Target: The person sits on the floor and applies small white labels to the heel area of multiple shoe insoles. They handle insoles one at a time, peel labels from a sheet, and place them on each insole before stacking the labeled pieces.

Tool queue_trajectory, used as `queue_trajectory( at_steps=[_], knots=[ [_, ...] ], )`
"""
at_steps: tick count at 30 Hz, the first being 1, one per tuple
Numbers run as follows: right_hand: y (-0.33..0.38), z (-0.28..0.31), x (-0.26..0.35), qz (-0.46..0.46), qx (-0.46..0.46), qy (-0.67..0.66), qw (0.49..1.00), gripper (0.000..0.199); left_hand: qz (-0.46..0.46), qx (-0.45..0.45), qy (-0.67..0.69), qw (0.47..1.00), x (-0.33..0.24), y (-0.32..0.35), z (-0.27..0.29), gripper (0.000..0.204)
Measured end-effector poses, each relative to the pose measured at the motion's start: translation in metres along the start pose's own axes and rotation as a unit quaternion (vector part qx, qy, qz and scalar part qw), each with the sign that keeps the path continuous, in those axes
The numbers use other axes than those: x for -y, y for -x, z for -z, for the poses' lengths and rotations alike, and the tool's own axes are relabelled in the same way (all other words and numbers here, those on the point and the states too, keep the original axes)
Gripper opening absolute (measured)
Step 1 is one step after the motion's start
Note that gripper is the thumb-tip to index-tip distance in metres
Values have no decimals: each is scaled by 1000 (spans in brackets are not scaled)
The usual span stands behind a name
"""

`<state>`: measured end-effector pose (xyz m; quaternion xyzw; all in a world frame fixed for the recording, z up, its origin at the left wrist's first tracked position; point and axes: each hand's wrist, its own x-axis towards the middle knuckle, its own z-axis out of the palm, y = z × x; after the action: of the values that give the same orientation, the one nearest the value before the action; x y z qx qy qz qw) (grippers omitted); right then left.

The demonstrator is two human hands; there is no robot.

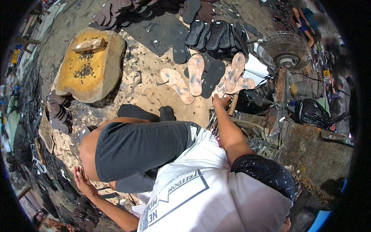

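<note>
My right hand (222, 101) reaches forward, its fingers closed at the near end of a tan sole-shaped piece (220, 88). That piece lies partly under another tan sole (235, 71) with dark smudges. More tan soles lie close by, one upright (196, 73) and one slanting (178, 86). A black sole (212, 75) is spread between them. Beside my bent knee is my left hand (84, 182), its fingers stretched out and nothing seen in it.
Stacked black footbeds (218, 35) stand beyond the soles, left of a fan (284, 50). A yellow-topped block (83, 73) carries a wooden piece (89, 45) and dark scraps. Brown soles (58, 112) lie in a pile at left. A black plastic bag (313, 115) sits at right.
</note>
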<state>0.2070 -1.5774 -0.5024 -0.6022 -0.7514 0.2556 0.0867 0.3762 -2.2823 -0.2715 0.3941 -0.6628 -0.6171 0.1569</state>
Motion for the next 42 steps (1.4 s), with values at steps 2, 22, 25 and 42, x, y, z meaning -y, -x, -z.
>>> queue_trajectory(
  at_steps=[2, 22, 25, 42],
  knots=[
    [33, 4, 19, -9, 64, -94, 993, 66, -14, -1, 8, 1000, -3, 0, 12, 50],
    [8, 35, 44, 245, -5, 210, 947, 63, 10, 11, 0, 1000, 11, 11, 10, 54],
    [-28, 48, 36, 221, 84, 266, 935, 55, 11, 14, 7, 1000, 10, 11, 6, 53],
    [-16, 11, 167, 313, 191, 307, 878, 79, 8, -6, 13, 1000, 10, 26, 18, 51]
  ],
)
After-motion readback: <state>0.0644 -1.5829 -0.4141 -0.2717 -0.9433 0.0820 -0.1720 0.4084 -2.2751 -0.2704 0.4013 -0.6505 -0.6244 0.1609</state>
